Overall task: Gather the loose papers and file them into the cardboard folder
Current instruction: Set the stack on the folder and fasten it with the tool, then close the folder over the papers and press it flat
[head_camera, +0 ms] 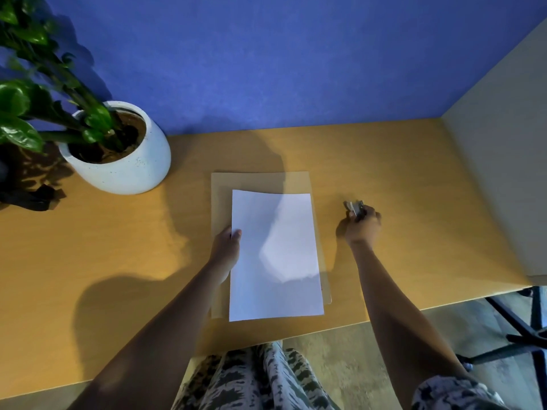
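Left hand (227, 244) clamped on left edge of white papers (275, 255), thumb on top, fingers beneath or alongside (not clearly shown). Right hand (361, 224) closed around small metal-and-dark item (355, 209), probably a stapler or clip, too blurred to confirm; held just right of the stack, apart from it.

Papers lying squared on cardboard folder (260, 180), folder flat on desk (118, 261) at centre, its far and left margins showing beyond the sheets. Near edge of papers overhanging folder slightly toward the desk front.

Judged light, thin, limp and slippery sheet on sheet; liable to fan or crease if lifted by one corner. Best taken along a long edge with a flat pinch, other hand supporting the opposite side. Folder judged stiffer, likely safe to lift by its edge.

Potted plant (118, 152) at far left, well apart. Side panel (500, 173) at right, clear of the work. Nothing obstructing the folder.
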Demonstrator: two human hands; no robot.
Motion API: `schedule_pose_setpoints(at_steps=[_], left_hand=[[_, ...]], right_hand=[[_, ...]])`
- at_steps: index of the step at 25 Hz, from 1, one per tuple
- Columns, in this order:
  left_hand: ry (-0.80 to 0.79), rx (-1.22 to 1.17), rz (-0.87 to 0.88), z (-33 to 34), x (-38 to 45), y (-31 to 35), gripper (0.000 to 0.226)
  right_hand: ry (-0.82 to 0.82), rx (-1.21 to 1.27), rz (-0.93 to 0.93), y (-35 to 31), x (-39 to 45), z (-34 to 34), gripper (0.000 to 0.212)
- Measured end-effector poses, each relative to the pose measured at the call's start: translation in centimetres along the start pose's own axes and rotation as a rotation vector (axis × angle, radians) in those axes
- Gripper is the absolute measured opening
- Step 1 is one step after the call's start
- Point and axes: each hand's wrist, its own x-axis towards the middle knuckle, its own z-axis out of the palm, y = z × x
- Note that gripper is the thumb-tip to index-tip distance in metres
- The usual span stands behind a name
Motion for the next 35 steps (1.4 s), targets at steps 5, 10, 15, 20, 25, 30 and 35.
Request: schedule_pose_setpoints(at_steps=[5,10,15,20,25,30,35], left_hand=[[-0.010,-0.029,-0.001,0.1,-0.1,0.1,0.036],[-0.013,-0.004,0.010,0.2,-0.1,0.0,0.037],[-0.003,-0.073,0.005,0.2,-0.2,0.4,0.029],[-0.057,-0.225,-0.005,-0.7,-0.4,1.0,0.022],[-0.050,-0.330,-0.003,-0.9,-0.5,2.6,0.018],[0.073,-0.229,0.013,0.0,-0.9,3.8,0.021],[0.004,0.202,0.023,0.1,-1.5,2.9,0.053]], right_hand=[[0.047,-0.055,-0.018,-0.2,-0.3,0.3,0.035],[-0.003,-0.145,-0.036,-0.1,-0.5,0.3,0.045],[0.045,-0.177,-0.318,-1.2,-2.9,0.1,0.067],[-0.312,0.357,-0.216,-1.2,-6.3,0.1,0.064],[-0.658,0.369,-0.038,-1.5,-7.1,0.0,0.042],[-0.643,0.322,-0.071,-1.5,-7.3,-0.1,0.029],[-0.555,0.281,-0.082,-2.3,-8.0,0.2,0.022]])
